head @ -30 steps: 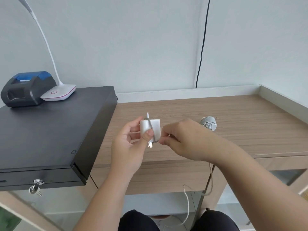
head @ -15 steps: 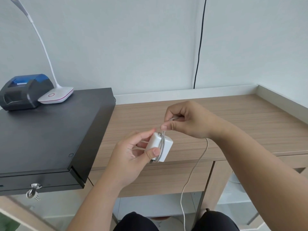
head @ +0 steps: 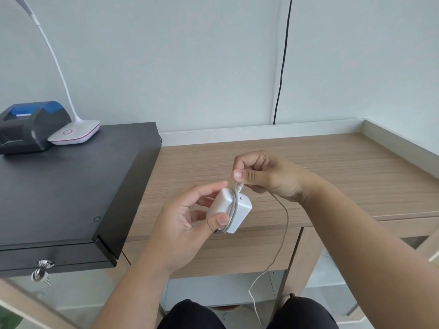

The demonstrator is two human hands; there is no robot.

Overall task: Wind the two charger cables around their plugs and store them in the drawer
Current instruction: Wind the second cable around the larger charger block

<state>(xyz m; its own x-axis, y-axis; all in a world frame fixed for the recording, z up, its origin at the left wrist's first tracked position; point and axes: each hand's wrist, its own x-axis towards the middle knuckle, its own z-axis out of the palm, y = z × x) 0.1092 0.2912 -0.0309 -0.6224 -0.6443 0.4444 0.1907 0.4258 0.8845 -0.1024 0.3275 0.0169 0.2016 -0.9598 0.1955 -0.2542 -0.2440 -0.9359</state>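
L hand (head: 183, 222) round plug (head: 229, 210)

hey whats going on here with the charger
A person is winding a white cable around a white plug. The left hand holds the plug above the front edge of the wooden desk, thumb pressing on the turns already wrapped. The right hand pinches the cable just above the plug. A long loose length hangs down past the desk's closed drawer, so winding is not finished.
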